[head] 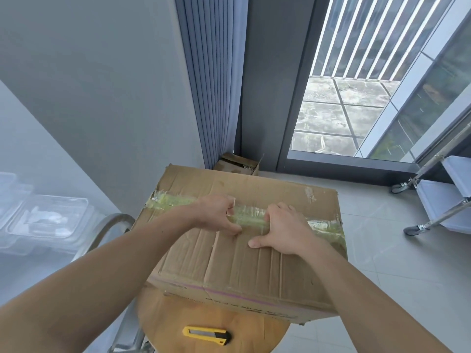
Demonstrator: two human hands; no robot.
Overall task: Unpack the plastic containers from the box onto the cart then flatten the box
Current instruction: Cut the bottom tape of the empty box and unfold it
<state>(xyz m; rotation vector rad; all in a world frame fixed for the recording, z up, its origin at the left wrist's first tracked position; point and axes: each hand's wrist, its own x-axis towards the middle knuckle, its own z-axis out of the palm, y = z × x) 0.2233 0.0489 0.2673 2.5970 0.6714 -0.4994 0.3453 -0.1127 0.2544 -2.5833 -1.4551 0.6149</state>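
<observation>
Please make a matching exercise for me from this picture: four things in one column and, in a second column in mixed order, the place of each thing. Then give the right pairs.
Things
1. big box
2. knife
3. plastic containers
4. small box

Places
a. at the left edge of the picture
b. on the floor by the curtain
c. on the wooden stool, at its near edge
d. on the stool, with tape across its top

Pairs: 1-d, 2-c, 3-a, 4-b
</observation>
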